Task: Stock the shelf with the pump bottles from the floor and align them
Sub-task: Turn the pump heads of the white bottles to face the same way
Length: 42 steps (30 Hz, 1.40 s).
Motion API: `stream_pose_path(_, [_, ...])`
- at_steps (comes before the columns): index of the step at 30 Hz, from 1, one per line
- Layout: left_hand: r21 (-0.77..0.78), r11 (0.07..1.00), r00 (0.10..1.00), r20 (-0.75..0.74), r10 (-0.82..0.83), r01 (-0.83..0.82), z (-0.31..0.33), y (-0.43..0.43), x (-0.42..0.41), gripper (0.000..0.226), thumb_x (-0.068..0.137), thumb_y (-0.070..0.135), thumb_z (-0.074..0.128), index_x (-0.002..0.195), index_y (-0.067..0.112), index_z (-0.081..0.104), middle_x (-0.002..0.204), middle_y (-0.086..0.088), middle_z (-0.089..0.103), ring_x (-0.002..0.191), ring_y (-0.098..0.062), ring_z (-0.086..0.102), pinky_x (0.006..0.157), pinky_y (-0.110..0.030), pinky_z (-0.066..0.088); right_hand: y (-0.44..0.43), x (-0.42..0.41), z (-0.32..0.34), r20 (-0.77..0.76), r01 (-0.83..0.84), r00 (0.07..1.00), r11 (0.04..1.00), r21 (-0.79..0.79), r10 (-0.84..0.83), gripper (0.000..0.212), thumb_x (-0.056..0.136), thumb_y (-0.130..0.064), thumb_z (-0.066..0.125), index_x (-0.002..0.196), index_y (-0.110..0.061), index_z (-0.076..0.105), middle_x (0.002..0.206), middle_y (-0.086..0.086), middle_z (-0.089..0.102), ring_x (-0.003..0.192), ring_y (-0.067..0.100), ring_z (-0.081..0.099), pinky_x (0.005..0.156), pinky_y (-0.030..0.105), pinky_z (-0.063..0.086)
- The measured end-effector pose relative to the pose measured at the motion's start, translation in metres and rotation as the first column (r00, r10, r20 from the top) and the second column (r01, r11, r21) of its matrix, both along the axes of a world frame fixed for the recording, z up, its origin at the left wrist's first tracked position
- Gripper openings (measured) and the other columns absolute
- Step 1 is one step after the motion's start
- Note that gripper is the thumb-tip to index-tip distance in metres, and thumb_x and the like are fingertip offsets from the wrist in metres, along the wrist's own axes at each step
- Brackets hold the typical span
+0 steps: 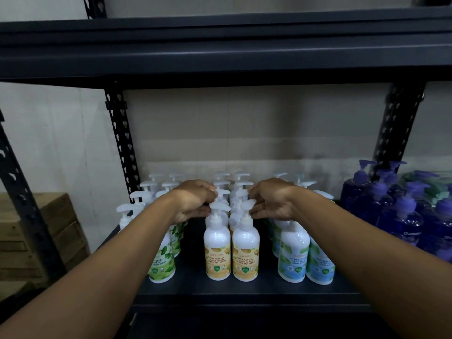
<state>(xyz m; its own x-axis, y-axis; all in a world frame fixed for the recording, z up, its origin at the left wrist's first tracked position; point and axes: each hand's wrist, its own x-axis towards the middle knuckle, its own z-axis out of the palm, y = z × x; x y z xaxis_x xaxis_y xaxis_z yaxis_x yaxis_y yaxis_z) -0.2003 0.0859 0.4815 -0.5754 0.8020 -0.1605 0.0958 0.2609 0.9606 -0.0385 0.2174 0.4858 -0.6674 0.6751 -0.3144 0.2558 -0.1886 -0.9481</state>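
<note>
Left grip [193, 201], right grip [271, 201], pinching yellow-label pump bottles' [217, 241] tops between them

Rows of pump bottles [217, 253] on the shelf [190, 287]; boxes [36, 228] left.

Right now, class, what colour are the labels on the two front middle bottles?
Yellow-orange labels; head view shows them best.

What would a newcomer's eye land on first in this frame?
Two bare arms reach in and meet at the middle of the dark shelf, where the left hand and the right hand pinch pump heads in the two rows of orange-label bottles. At the right end stands a cluster of deep blue pump bottles, the strongest colour in the dim view.
</note>
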Motion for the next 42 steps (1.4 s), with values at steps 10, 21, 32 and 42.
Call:
stream_pose_path(10, [-0.005, 1.0, 1.0, 0.022, -0.006, 0.006, -0.001, 0.001, -0.004, 0.019, 0.096, 0.003, 0.061, 0.114, 0.008, 0.065, 0.119, -0.017, 0.07, 0.113, -0.034, 0.068, 0.089, -0.039, 0.059, 0.002, -0.003, -0.003, -0.002, -0.008, 1.0, 1.0, 0.004, 0.008, 0.033, 0.101, -0.005, 0.045, 0.13, 0.006, 0.054, 0.112, 0.025, 0.06, 0.095, 0.034, 0.057, 0.092, 0.048, 0.056])
stream_pose_path(21, [0.057, 0.998, 0.998, -0.053, 0.036, -0.033, 0.003, -0.01, 0.008, 0.015, 0.098, 0.014, 0.057, 0.111, 0.011, 0.064, 0.116, -0.018, 0.071, 0.102, -0.026, 0.069, 0.09, -0.037, 0.057, -0.02, 0.014, 0.014, -0.091, 0.008, 0.996, 1.0, 0.012, -0.006, 0.024, 0.104, -0.022, 0.048, 0.12, -0.007, 0.058, 0.141, 0.03, 0.05, 0.131, 0.046, 0.051, 0.094, 0.044, 0.052])
stream_pose_path(32, [-0.002, 0.999, 0.99, -0.131, -0.05, 0.05, -0.006, -0.047, 0.043, 0.04, 0.094, 0.022, 0.059, 0.134, 0.027, 0.057, 0.129, 0.0, 0.063, 0.114, -0.023, 0.062, 0.092, -0.042, 0.052, -0.046, 0.036, -0.002, -0.04, -0.008, 0.999, 0.997, 0.077, 0.011, 0.023, 0.099, -0.016, 0.049, 0.118, -0.005, 0.057, 0.114, 0.021, 0.053, 0.088, 0.031, 0.052, 0.086, 0.042, 0.052])
stream_pose_path(42, [0.064, 0.998, 0.98, -0.197, 0.04, -0.028, -0.009, -0.049, 0.056, 0.023, 0.102, 0.02, 0.056, 0.122, 0.03, 0.06, 0.128, -0.005, 0.06, 0.113, -0.026, 0.061, 0.077, -0.035, 0.057, -0.056, 0.04, 0.002, -0.021, -0.047, 0.998, 0.984, 0.174, 0.052, 0.02, 0.1, 0.0, 0.041, 0.093, -0.012, 0.055, 0.098, 0.015, 0.051, 0.088, 0.03, 0.044, 0.081, 0.038, 0.047])
